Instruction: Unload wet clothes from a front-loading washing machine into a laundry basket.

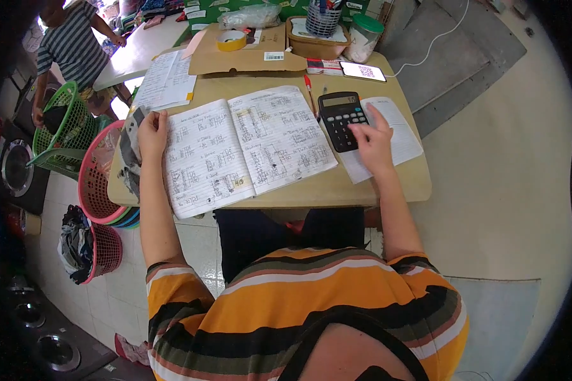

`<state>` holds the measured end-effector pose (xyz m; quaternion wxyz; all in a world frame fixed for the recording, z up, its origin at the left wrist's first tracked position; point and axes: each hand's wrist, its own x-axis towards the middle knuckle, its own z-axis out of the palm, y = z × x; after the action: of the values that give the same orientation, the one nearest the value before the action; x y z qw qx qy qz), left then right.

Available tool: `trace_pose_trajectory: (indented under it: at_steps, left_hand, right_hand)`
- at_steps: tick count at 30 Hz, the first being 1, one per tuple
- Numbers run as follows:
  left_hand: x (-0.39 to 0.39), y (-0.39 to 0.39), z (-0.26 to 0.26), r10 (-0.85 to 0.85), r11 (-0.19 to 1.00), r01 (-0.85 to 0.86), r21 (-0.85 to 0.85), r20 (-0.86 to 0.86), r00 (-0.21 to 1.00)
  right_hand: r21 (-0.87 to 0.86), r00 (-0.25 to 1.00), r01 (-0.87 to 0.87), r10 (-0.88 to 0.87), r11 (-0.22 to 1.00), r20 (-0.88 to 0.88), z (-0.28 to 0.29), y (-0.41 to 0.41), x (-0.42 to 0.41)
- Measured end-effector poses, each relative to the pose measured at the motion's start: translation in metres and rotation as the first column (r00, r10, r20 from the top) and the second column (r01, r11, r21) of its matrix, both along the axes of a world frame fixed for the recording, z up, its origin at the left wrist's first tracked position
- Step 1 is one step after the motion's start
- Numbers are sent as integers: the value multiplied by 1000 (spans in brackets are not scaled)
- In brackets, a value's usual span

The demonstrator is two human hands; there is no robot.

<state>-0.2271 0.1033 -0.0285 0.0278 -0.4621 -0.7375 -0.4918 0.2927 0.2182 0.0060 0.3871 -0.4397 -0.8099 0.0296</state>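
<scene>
An open lined notebook (248, 147), its pages full of handwriting, lies on the cream table in front of me. Beside its left edge is my left hand (152, 134), fingers curled; whether they pinch the page is hidden. A grey cloth (132, 138) lies under and beside that hand. My right hand (375, 143) hovers over the lower right of a black desk calculator (339, 112), holding nothing, with some fingers extended and others bent. The calculator's display shows digits. Beneath it and my right hand is a smaller open notebook (400, 128).
A red-capped pen (309, 88) lies near the calculator. Behind are a cardboard folder (252, 62) with yellow tape (231, 40), a lit phone (363, 71) on a white cable and a green-lidded jar (363, 35). At left, a person (74, 40) touches a green laundry basket (66, 121).
</scene>
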Motion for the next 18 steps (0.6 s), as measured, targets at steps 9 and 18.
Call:
trace_pose_trajectory:
  at_steps: [9,18]
  left_hand:
    - [7,3,7,23,999,-25,-24,-86,996]
    - [11,-3,11,33,999,-33,-39,-12,999]
  right_hand:
    - [-7,994,33,-34,999,-107,-15,-5,31]
    - [-42,975,15,-24,999,-222,-18,-7,26]
